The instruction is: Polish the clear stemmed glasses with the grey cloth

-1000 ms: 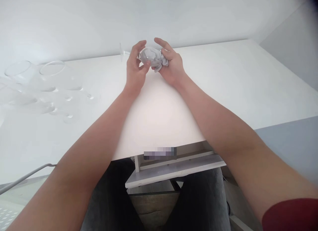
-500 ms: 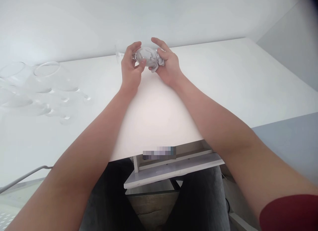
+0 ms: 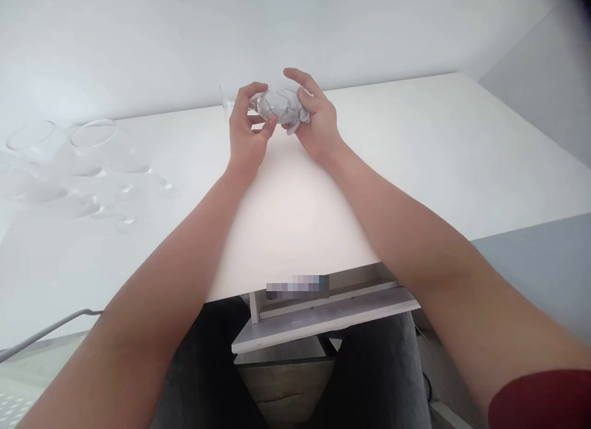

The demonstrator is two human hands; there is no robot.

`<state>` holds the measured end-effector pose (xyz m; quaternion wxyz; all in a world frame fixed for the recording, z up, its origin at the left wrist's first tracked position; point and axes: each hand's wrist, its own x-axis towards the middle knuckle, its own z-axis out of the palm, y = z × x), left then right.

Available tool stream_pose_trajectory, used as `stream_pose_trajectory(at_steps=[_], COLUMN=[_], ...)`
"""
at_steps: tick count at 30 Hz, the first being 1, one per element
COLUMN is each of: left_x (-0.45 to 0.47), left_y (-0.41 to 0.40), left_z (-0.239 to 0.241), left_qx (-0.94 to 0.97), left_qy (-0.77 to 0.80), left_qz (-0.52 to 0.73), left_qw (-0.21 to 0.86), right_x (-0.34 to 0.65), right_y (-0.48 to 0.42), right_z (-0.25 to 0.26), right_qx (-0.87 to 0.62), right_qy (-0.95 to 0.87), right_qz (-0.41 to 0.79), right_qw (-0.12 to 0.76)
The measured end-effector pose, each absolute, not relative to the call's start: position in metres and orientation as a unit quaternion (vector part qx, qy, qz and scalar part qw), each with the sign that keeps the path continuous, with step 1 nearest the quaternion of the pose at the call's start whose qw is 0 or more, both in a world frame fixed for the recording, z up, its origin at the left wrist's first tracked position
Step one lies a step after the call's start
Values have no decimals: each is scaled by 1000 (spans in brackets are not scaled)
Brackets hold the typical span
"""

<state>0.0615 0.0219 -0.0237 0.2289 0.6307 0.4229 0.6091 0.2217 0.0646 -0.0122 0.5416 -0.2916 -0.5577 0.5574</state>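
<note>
A clear stemmed glass point(image 3: 225, 101) lies sideways in the air above the far part of the table, its foot pointing left and its bowl to the right. My left hand point(image 3: 249, 124) is closed around the glass where the stem meets the bowl, thumb against the bowl. A crumpled light grey cloth point(image 3: 286, 106) fills the bowl and bulges out of its mouth. My right hand point(image 3: 319, 118) grips the bunched cloth at the mouth, with the index finger stretched out above it. The rim is hidden by cloth and fingers.
Several clear stemmed glasses point(image 3: 92, 133) stand on the white table point(image 3: 286, 220) at the left. An open drawer point(image 3: 323, 315) juts out below the front edge, over my legs. A grey cable point(image 3: 50, 327) runs at the lower left. A wall point(image 3: 323, 29) rises behind the table.
Both hands, with the glass and cloth, appear slightly further right. The whole view has shifted a little too. The grip of both hands stays nearly the same.
</note>
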Motion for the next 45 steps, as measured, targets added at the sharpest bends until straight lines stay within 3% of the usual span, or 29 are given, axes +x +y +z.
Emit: stream_pose_trajectory(at_steps=[8,16,24,29,39,45], left_x=[64,64,64,62,68,68], left_y=[28,24,26,34,24,27], left_z=[-27,-25,-30,-35,-27,-29], left_qx=[563,613,564,591,558,601], left_qy=[465,426,455,401,462,412], left_qz=[639,622,632,621,633,622], left_qw=[240,234,275,322,275,286], right_x=[225,221,217,214,214,207], right_y=[49,66,33,51,41,54], right_z=[-4,-17,-2,-16,-11,-20], right_qx=[-224,-292,-289,-267,-286,-284], right_qy=[-605,-548,-616,-560,-550,-518], right_qz=[534,574,514,526,600,584], right_qw=[547,534,523,583,506,557])
